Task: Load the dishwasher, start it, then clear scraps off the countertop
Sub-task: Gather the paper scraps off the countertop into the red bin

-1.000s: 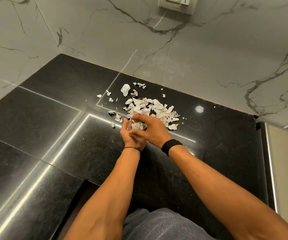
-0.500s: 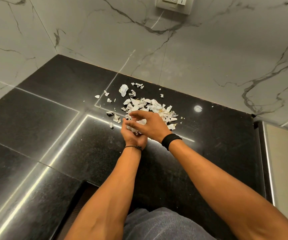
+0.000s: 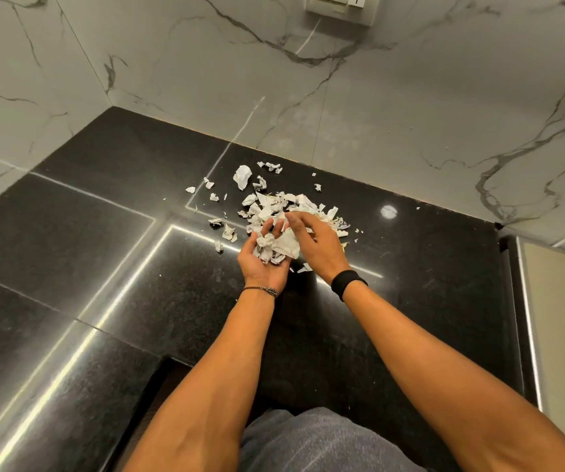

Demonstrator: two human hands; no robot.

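Clearing step: one wad [image 3: 274, 245] in the left hand [image 3: 262, 267], one pile [image 3: 294, 202] just beyond it.
Left of the pile, about ten stray bits [image 3: 213, 197] on the counter [image 3: 104, 267]. At its near edge the left hand is palm up, fingers [image 3: 268, 229] loosely spread, cradling the wad. The right hand [image 3: 321, 250] is nearer the pile, fingers bent over its near edge, pinching nothing I can see. The pile runs left-right.
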